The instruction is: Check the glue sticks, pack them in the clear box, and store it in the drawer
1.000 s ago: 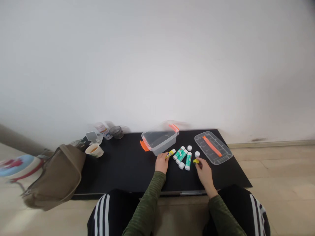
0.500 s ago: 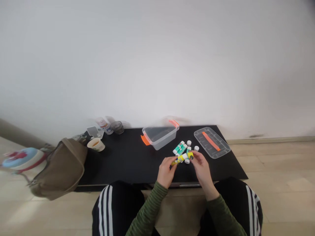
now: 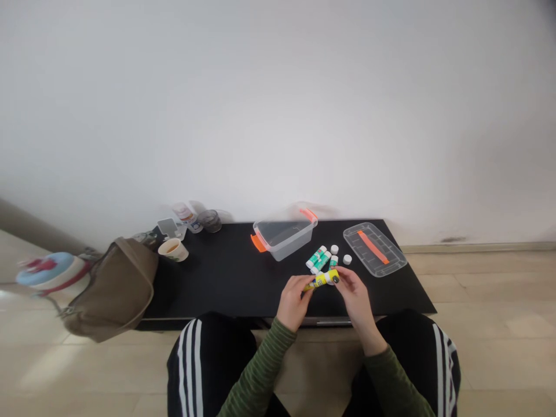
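Note:
A yellow glue stick (image 3: 321,281) is held level between my two hands, just above the near side of the black table. My left hand (image 3: 294,300) is closed around its body end. At the other end, the fingers of my right hand (image 3: 354,292) pinch its yellow cap (image 3: 333,275). Right behind it lie several green-and-white glue sticks (image 3: 320,262), partly hidden by my hands. Loose white caps (image 3: 347,259) rest beside them.
A clear plastic box (image 3: 289,246) with orange latches stands open near the wall. Its lid (image 3: 376,250) lies at right. On the left are a paper cup (image 3: 174,250), a bottle (image 3: 187,218), a dark glass (image 3: 210,221) and a brown bag (image 3: 115,289).
The yellow cap has moved in toward the glue stick's body, and the white gap between them has narrowed. The whole view has shifted slightly.

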Demonstrator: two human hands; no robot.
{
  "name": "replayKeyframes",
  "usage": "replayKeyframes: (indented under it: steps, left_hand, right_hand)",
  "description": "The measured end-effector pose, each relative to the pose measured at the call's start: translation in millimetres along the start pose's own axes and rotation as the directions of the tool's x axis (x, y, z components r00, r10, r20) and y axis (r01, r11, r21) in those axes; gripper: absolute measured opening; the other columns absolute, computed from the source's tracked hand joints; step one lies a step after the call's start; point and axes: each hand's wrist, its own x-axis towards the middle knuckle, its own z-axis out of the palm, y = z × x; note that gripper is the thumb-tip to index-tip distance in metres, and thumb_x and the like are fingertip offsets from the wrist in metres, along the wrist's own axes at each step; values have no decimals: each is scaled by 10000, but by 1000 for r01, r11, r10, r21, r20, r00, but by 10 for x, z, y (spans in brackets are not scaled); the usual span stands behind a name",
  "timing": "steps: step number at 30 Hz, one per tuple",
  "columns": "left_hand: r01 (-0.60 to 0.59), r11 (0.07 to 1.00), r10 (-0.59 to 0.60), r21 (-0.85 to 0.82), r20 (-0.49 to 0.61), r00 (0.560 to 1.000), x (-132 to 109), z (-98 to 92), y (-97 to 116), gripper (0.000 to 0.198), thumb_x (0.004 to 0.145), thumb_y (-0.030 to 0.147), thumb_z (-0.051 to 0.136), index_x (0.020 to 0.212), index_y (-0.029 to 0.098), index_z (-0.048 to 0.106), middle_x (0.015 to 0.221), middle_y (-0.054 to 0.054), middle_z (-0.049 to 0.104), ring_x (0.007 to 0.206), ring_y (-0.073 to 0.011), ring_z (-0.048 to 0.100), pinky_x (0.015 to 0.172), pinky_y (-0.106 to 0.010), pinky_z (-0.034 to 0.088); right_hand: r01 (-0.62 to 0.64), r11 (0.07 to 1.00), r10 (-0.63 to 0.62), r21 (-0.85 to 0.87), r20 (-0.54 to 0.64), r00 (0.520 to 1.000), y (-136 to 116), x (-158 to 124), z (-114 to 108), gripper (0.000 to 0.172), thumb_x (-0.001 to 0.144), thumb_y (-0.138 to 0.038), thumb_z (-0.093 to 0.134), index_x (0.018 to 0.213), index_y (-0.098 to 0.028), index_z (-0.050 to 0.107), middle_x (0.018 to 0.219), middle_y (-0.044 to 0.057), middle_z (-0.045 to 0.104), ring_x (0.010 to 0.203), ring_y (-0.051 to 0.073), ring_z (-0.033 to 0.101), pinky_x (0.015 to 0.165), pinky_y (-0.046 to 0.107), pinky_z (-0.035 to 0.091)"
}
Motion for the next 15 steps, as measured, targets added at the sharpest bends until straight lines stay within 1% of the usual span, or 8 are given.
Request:
replayKeyframes:
  steps: [9,15]
  left_hand:
    - [-46,999,46,18,-10,999,-24,-7,26,270,883,137,572,1113,227,680,1040,-65,694,964,-191,640,860,-342,550]
    - [-81,995,82,54,-24,996,-57,-9,25,266,896,134,556,1117,224,673,1034,-68,691,947,-189,638,840,-341,557]
  right_hand:
    - [-14,1000,15,-24,36,999,-37,-56,26,348,734,-391,764,1025,-212,700,1132,94,722,1068,266,665,997,461,491]
    - [-24,1000,24,-1,23,999,2,-79,27,365,716,-396,785,1024,-213,716,1133,97,724,1045,264,675,993,459,501]
